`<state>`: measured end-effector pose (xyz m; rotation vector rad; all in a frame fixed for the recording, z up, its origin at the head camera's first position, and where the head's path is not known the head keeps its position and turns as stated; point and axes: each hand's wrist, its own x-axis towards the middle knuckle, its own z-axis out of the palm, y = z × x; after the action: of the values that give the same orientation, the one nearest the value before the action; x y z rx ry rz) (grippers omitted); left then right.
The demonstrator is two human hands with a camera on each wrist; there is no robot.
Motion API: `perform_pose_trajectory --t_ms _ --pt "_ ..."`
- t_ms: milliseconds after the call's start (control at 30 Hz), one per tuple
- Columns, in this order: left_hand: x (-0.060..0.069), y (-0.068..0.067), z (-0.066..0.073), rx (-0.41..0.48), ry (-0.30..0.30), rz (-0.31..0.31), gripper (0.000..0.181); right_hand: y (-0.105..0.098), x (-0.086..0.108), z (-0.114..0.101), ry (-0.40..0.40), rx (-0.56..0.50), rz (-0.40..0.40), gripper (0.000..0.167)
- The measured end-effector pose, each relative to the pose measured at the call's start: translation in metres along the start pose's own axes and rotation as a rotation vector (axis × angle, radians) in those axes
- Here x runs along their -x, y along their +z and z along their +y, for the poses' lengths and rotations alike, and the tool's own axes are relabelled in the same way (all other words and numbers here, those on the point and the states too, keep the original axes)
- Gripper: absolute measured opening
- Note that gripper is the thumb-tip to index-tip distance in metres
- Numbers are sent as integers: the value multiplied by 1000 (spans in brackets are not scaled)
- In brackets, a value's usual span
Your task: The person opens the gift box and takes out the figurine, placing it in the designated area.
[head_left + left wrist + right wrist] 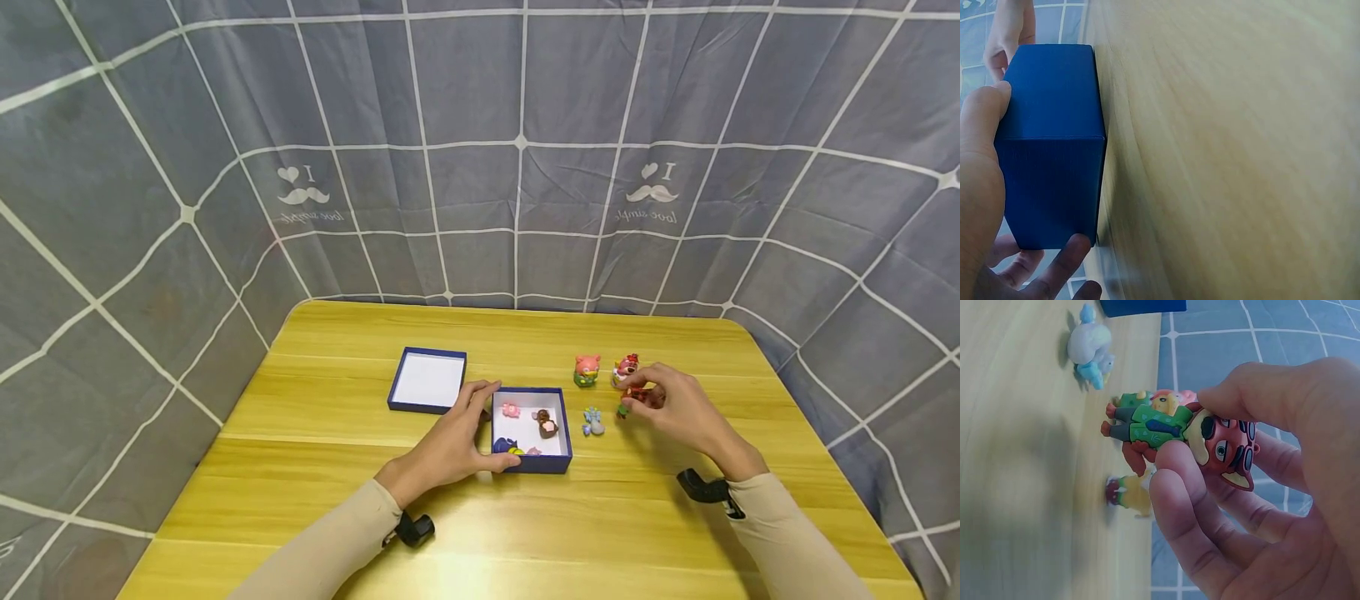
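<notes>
My left hand [453,437] holds a blue box [566,461] with a white inside, thumb at its near edge and fingers along the far side. In the box lie a small pink figure [511,410], a brown figure [547,427] and a dark blue-and-yellow one [507,446]. My right hand [686,408] pinches a fox figurine [1163,428] in a green shirt and dark tie by its head. In the right wrist view the figurine's feet are near the tabletop; whether they touch it I cannot tell.
The shallow white-lined lid [429,379] lies left of the box. Right of it are a pale blue-and-grey figurine [592,423] and a pink-and-green figurine [587,371]. A further red-and-yellow figurine [624,368] stands beyond my right hand. A grey checked curtain [480,192] surrounds the wooden table [300,467].
</notes>
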<state>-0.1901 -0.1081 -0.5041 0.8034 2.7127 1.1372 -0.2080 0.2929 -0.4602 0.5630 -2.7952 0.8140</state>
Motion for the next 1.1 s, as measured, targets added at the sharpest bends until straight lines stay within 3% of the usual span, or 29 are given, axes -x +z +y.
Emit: perform_pose_trajectory --t_ms 367,1100 --pt "1 0 1 -6 5 -3 120 4 5 8 61 -31 -44 18" --pt "0 -2 2 -15 20 1 120 8 9 11 56 -27 -79 20"
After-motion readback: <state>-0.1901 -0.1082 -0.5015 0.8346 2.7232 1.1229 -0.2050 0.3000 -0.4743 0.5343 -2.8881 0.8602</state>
